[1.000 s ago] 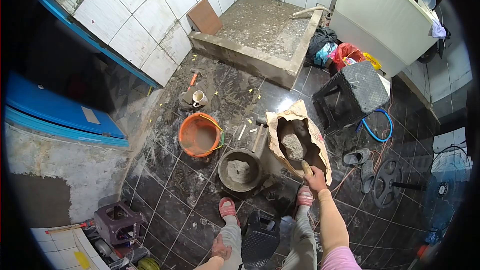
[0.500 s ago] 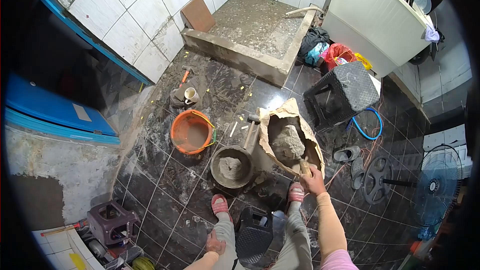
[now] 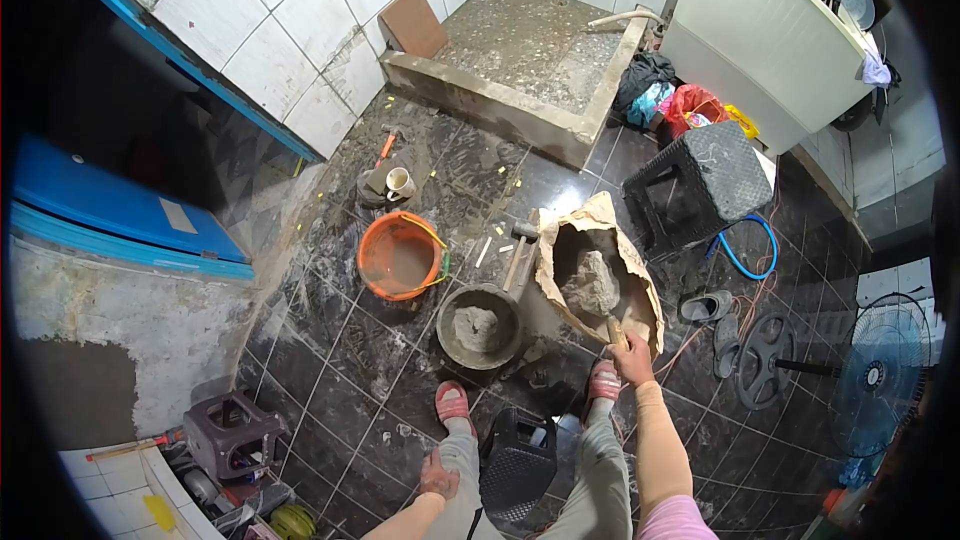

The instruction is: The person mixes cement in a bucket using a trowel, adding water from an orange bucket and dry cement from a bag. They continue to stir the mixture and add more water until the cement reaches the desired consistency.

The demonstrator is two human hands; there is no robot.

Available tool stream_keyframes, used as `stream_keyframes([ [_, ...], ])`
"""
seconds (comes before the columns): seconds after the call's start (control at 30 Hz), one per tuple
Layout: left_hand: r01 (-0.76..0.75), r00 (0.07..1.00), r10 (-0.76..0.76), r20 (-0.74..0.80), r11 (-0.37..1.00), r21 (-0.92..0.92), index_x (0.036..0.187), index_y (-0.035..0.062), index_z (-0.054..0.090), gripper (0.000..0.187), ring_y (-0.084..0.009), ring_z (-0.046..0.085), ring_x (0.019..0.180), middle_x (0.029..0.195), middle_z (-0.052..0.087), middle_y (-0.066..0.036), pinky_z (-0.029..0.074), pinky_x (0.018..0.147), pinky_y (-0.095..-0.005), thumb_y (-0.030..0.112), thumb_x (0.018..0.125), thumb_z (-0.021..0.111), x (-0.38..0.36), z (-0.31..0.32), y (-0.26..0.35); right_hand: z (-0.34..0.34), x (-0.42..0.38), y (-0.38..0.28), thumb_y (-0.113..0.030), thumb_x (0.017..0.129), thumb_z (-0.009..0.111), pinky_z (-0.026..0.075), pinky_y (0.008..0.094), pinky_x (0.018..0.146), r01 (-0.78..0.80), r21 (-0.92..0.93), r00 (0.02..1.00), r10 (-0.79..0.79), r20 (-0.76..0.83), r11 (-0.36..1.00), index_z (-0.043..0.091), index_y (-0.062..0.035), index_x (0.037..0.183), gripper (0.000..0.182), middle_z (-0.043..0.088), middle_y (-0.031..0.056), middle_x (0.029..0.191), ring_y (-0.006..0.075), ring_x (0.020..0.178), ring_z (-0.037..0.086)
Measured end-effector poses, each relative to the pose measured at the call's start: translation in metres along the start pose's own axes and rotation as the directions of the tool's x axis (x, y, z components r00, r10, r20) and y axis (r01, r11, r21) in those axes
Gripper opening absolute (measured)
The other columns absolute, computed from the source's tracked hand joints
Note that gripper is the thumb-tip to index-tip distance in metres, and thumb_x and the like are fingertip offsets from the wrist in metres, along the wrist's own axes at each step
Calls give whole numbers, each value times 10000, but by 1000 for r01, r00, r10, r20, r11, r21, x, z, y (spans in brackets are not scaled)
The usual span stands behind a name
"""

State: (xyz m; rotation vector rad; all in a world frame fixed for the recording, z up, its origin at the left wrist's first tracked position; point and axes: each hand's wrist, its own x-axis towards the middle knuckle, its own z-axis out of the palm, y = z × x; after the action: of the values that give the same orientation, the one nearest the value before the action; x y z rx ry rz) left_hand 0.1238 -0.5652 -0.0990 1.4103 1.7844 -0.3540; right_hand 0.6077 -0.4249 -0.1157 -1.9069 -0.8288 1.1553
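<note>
My right hand (image 3: 632, 360) is closed round the wooden handle of a trowel (image 3: 616, 333), whose blade is hidden under grey cement powder (image 3: 590, 285). The trowel reaches into an open, torn-topped paper cement bag (image 3: 655, 315) on the floor. My left hand (image 3: 438, 477) rests on my left knee, fingers laid against the trouser leg and holding nothing. Left of the bag stands a dark round basin (image 3: 447, 345) with a small heap of grey powder (image 3: 474, 328) inside. Between basin and bag lies a hammer (image 3: 518, 252).
An orange bucket (image 3: 368, 255) stands beyond the basin, with a white mug (image 3: 400, 183) behind it. A black stool (image 3: 700, 175) is right of the bag; another low stool (image 3: 518, 470) stands between my legs. A standing fan (image 3: 873, 375) is at right, a raised curb (image 3: 480, 105) ahead.
The view has shifted slightly, so the scene sits a little further right. My right hand stays on the trowel in the bag, and my left hand remains at my knee.
</note>
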Motion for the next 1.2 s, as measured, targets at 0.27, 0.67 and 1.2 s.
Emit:
stream_keyframes([
  [0.27, 16, 1000, -17, -7, 999, -38, 1477, -17, 278, 882, -423, 383, 1334, 1418, 396, -295, 319, 1127, -410, 333, 775, 682, 8, -12, 2, 0, -20, -13, -112, 810, 692, 399, 267, 445, -33, 69, 999, 34, -3, 997, 633, 1, 1036, 260, 560, 1, 635, 79, 480, 496],
  [0.67, -83, 996, 83, -20, 996, 20, 1475, -49, 241, 880, -447, 383, 1330, 1416, 371, -344, 336, 1122, -415, 294, 792, 678, 29, -25, -7, -3, -102, -68, -126, 751, 705, 499, 325, 703, 82, -89, 996, -84, -19, 993, 624, 38, 1068, 366, 627, 99, 785, 181, 722, 600],
  [1.2, -214, 967, 170, 188, 945, 246, 1507, -9, 183, 1087, -411, 279, 1400, 1518, 267, -257, 284, 1156, -400, 539, 739, 723, 21, -71, -5, 164, -84, 8, -215, 745, 718, 517, 454, 814, 35, -334, 987, 20, 162, 942, 639, -6, 986, 329, 664, 253, 963, 415, 931, 649],
])
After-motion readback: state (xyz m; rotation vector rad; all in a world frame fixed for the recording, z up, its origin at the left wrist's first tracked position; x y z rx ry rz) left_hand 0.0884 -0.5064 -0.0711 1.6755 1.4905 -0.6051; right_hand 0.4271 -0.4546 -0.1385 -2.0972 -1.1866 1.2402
